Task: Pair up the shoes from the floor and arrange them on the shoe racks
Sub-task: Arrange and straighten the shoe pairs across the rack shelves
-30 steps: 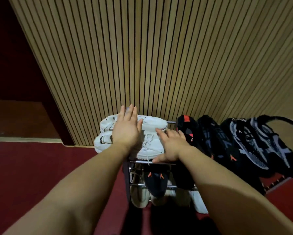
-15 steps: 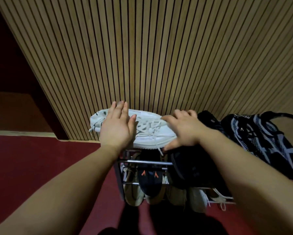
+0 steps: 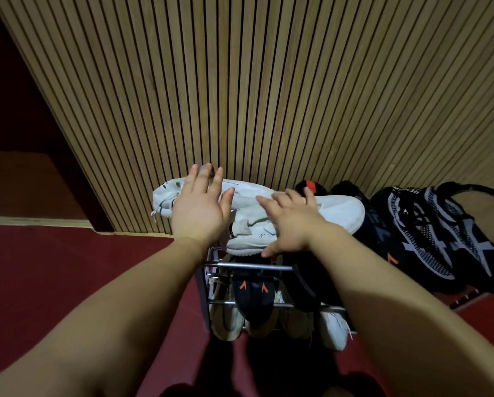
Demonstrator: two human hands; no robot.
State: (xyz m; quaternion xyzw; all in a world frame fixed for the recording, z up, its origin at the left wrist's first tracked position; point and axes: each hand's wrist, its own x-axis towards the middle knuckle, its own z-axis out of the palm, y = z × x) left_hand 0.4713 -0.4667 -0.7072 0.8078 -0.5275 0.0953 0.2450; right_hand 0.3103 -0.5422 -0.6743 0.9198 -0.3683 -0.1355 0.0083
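Fingers (image 3: 202,179) of the left hand (image 3: 200,213): straight and slightly spread, palm down, gripping nothing. They lie across the rear white sneaker (image 3: 165,196); whether the palm presses on it cannot be told.

Right hand (image 3: 293,224): fingers straight and fanned flat over the upper of the front white sneaker (image 3: 340,216), thumb stretched out at the edge of its sole. Nothing is pinched or curled round.

Both white sneakers: smooth pale uppers, thick pale soles, loose laces. They lie lengthwise, one behind the other and touching, on the top tier of the shoe rack (image 3: 251,266), at its left end, against the wall.

Shoe rack: thin round metal bars, bright finish, several tiers.
- Top tier, right of the white pair: black shoe with red tab (image 3: 308,186), partly hidden behind the right hand; further right, black-and-white knit shoes (image 3: 429,233) with a coarse mesh pattern, packed side by side.
- Lower tier: black shoe with orange marks (image 3: 253,293), toe pointing outward.
- Lowest tier: cream shoes (image 3: 225,319) under the black one, and a white shoe (image 3: 334,330) to their right.

Wall (image 3: 268,81): narrow vertical wooden slats, tan, with dark grooves. Floor (image 3: 54,267): dull red, flat surface.
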